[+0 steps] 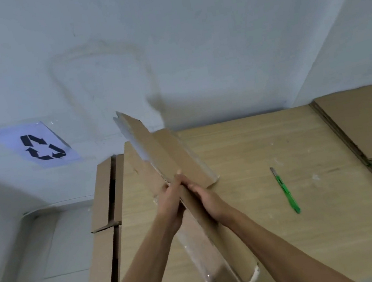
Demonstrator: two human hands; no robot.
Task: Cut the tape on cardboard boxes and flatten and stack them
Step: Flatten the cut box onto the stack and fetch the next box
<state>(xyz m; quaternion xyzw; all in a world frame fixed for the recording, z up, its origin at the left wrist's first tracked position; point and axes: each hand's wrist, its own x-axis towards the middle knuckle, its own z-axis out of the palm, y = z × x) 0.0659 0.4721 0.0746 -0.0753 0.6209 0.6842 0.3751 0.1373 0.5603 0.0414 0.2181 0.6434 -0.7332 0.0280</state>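
A partly collapsed cardboard box (pixel 156 151) is held on edge above the wooden table (pixel 252 145), its long fold running from six o'clock up towards eleven o'clock. It is grasped from both sides – the left hand (pixel 168 200) is closed around its upper edge, thumb on top, and the right hand (pixel 203 195) is clamped against the opposite face. Clear tape (pixel 131 136) is seen along the box's far edge. A green utility knife (pixel 285 190) lies at three o'clock from the hands, untouched. Flattened cardboard (pixel 356 121) is stacked at two o'clock; more folded boxes (pixel 100 200) are seen at nine o'clock, beside the table edge. A recycling sign (pixel 42 146) is fixed to the wall at ten o'clock
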